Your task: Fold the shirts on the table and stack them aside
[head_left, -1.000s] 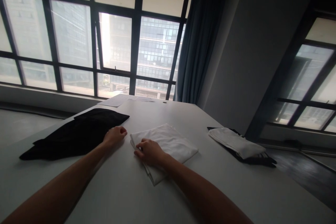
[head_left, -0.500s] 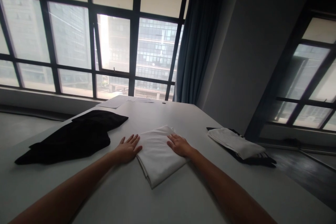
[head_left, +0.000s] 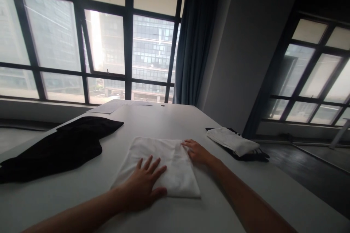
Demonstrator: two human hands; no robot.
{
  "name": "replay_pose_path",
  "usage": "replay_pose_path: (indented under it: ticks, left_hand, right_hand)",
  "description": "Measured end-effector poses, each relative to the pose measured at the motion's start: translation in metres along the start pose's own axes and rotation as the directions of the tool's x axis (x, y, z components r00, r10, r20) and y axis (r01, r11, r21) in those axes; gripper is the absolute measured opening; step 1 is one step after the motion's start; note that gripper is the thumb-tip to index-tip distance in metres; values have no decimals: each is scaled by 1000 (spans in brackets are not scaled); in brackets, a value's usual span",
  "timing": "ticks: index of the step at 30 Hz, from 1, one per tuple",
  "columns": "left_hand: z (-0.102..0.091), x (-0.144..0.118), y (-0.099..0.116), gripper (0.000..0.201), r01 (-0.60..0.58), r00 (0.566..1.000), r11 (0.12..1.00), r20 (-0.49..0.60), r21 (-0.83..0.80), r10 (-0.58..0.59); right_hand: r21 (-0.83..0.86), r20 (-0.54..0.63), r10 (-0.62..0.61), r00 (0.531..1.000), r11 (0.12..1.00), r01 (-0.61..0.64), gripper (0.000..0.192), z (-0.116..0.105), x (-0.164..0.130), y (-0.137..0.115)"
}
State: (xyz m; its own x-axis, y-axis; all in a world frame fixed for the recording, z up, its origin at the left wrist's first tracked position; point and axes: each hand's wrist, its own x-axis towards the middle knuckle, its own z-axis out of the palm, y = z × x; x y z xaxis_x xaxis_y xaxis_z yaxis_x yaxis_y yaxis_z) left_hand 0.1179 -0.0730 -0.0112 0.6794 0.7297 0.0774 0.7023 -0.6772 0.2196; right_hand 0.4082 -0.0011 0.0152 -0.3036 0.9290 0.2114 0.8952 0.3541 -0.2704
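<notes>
Left hand (head_left: 143,186) has its fingers spread over the folded white cloth (head_left: 176,169), lower centre of the frame. Right hand (head_left: 199,152) has fingertips at its upper-right corner — can't tell if they're pinching. Neither's nearer, and it looks squarish, no clear long axis. Half a second ago it sat cornerwise — now the near edge runs roughly level.

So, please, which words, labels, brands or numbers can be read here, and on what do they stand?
None can be read.
Papers at the far end: any print too small.
Central white cloth, black cloth at left, folded pile at right: no lettering visible.
</notes>
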Motion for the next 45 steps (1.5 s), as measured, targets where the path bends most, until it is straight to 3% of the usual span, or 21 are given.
replay_pose_path:
  ticks: [2, 5, 6, 8, 10, 11, 13, 15, 19, 23, 29, 31, 34, 36, 39, 42, 45]
  left_hand:
    - [-3, 3, -14, 72, -79, 996, 996, 49, 28, 78]
    - [-21, 12, -63, 64, -194, 979, 974, 88, 115, 185]
    - [-28, 15, -81, 61, -163, 986, 970, 53, 181, 156]
    - [-38, 17, -109, 53, 29, 993, 948, -114, 317, 8]
    - [-42, 16, -119, 41, 172, 958, 917, -278, 360, -71]
    - [-41, 15, -115, 38, 188, 944, 919, -323, 347, -71]
    - [-37, 13, -92, 36, 110, 940, 953, -340, 281, -8]
    - [-31, 14, -58, 33, -24, 944, 977, -316, 210, 91]
    - [-21, 20, 0, 27, -246, 926, 960, -262, 132, 273]
    - [-8, 29, 29, 22, -358, 919, 934, -171, 15, 355]
    - [12, 51, 49, 40, -203, 964, 979, -175, -6, 198]
    - [12, 56, 51, 39, -174, 970, 985, -175, -6, 171]
    - [8, 59, 53, 37, -160, 972, 987, -178, -4, 157]
    - [7, 60, 55, 36, -150, 973, 989, -177, -9, 146]
    - [8, 61, 59, 39, -155, 971, 988, -189, -24, 148]
    - [10, 66, 60, 41, -196, 960, 979, -217, -58, 180]
    - [9, 76, 53, 29, -250, 945, 956, -254, -154, 206]
  right_hand:
    - [36, 34, -31, 999, 999, 29, 55, 6, 1, 16]
    - [28, 52, -12, 999, 1000, 11, 44, 8, -1, 19]
    - [10, 59, 6, 998, 1000, -6, 40, 6, -2, 14]
    - [-16, 73, 23, 997, 1000, -22, 32, 1, -6, 2]
    - [22, 136, -13, 991, 1000, 10, 28, -5, -9, -12]
    - [58, 174, -40, 984, 998, 30, 27, -7, -11, -17]
    - [94, 190, -65, 980, 994, 48, 23, -8, -13, -22]
    - [52, 113, -61, 992, 997, 55, 20, -7, -13, -19]
    - [7, 24, -144, 989, 990, 144, 37, -2, -11, -6]
    - [7, -44, -158, 986, 987, 159, 15, 1, -6, -7]
    - [80, -242, -73, 968, 992, 95, 17, -1, -1, -17]
    - [128, -177, -136, 975, 979, 160, 21, 0, -2, -11]
    - [147, -42, -281, 959, 948, 284, 47, 1, -4, -1]
    - [109, -39, -287, 957, 951, 289, 40, 2, -5, 0]
    - [50, -171, -189, 967, 979, 200, 18, -1, -4, -9]
    - [47, -323, -141, 936, 985, 165, 19, -4, -3, -21]
    - [52, -369, -139, 919, 984, 169, 19, -5, -3, -27]
